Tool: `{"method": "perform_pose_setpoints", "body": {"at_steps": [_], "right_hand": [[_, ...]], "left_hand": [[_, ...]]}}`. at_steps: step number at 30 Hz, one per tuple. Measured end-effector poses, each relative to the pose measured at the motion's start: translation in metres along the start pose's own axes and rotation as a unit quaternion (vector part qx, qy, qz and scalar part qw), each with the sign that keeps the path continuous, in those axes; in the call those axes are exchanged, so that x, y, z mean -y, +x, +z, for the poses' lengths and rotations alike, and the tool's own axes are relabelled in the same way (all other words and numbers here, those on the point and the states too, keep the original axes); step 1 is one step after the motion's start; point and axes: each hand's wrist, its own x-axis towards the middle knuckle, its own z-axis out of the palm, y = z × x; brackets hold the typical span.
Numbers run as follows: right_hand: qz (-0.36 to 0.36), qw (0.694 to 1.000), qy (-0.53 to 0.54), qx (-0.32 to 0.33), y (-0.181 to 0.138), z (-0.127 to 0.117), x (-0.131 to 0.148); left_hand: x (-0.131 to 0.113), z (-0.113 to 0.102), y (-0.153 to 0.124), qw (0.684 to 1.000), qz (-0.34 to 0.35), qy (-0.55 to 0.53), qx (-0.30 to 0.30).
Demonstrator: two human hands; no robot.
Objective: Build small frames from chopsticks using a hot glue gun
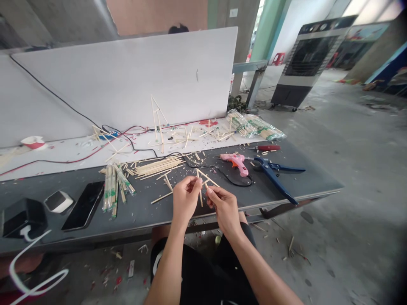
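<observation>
Two hands [205, 199] pinch stick frame [206, 180] between them, above table edge [286, 199].

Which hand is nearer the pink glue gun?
Right. The right hand is below the pink glue gun in the picture; the left hand is farther left. Both pinch the stick frame.

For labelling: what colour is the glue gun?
Pink; the glue gun shows best in the head view.

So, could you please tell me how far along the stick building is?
Done: one stick frame stands at the back of the table. In hand: the left hand and right hand pinch a small stick piece. Left: loose sticks and packets lie unused near the glue gun, so probably plenty remains.
</observation>
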Motion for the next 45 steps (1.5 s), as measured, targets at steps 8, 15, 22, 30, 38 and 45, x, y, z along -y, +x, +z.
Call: {"method": "perform_pose_setpoints", "body": {"at_steps": [8, 15, 22, 30, 38, 45], "right_hand": [[0.003, 0.999, -0.035, -0.004, -0.001, 0.002, 0.004], [0.006, 0.997, -0.077, -0.016, -0.004, 0.003, 0.006], [0.009, 0.99, -0.139, -0.022, -0.003, -0.009, -0.006], [-0.003, 0.985, -0.165, -0.041, -0.002, -0.001, 0.006], [-0.013, 0.987, -0.157, -0.027, 0.0, -0.006, 0.0], [-0.016, 0.994, -0.105, 0.018, -0.005, 0.0, 0.011]], "left_hand": [[-0.004, -0.004, -0.004, 1.0, -0.003, 0.007, 0.016], [-0.005, -0.006, -0.006, 1.0, -0.013, -0.007, -0.003], [-0.011, -0.005, -0.013, 0.995, -0.045, -0.088, -0.03], [-0.021, -0.012, -0.02, 0.995, -0.049, -0.089, 0.001], [-0.023, -0.008, -0.022, 0.997, -0.037, -0.074, -0.001], [-0.009, -0.004, -0.015, 0.995, -0.026, -0.093, -0.041]]}}
